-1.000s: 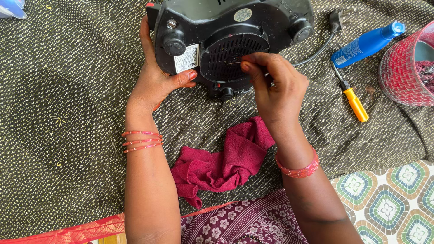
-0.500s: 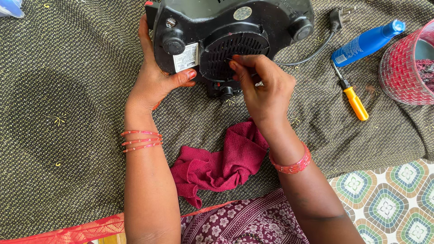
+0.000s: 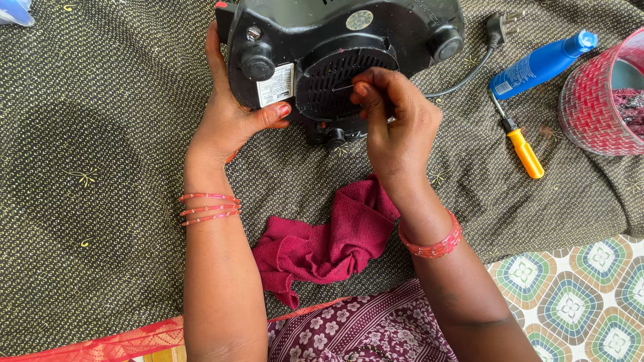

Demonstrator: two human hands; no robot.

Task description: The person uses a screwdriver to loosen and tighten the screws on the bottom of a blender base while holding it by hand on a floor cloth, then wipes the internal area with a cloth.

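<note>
1. Black mixer-grinder base (image 3: 349,53) lies tipped on its side at the far middle of the scene, its underside with the round slotted vent turned toward the camera.

2. Left hand (image 3: 231,114) clamps the near-left edge of the housing, thumb pressed beside the white rating label (image 3: 276,84) and fingers wrapped behind.

3. Right hand (image 3: 396,127) is pinched shut on a thin metal pin (image 3: 343,87), whose tip meets the vent slots.

4. Judging by its bulk and moulded shell, the base looks heavy and stiff; the smooth plastic may slip, so the edge by the rubber feet (image 3: 258,67) seems the surest hold. The vent ribs appear thin and likely fragile.

5. A black cord runs from the housing to a plug (image 3: 500,27) at the far right.

6. A maroon cloth (image 3: 329,241) lies crumpled near the person, between the forearms, soft and loose.

7. To the right rest a blue spray bottle (image 3: 537,64) and, just beside it, a yellow-handled screwdriver (image 3: 520,147); a red patterned basket (image 3: 594,100) stands at the right edge.

8. Everything sits on a dark olive fabric (image 3: 100,167) with small yellow dots, spread across the floor and rumpled in places.

9. Patterned floor tiles (image 3: 590,275) show at the near right corner, where the fabric ends; nothing more of the room is visible.
</note>
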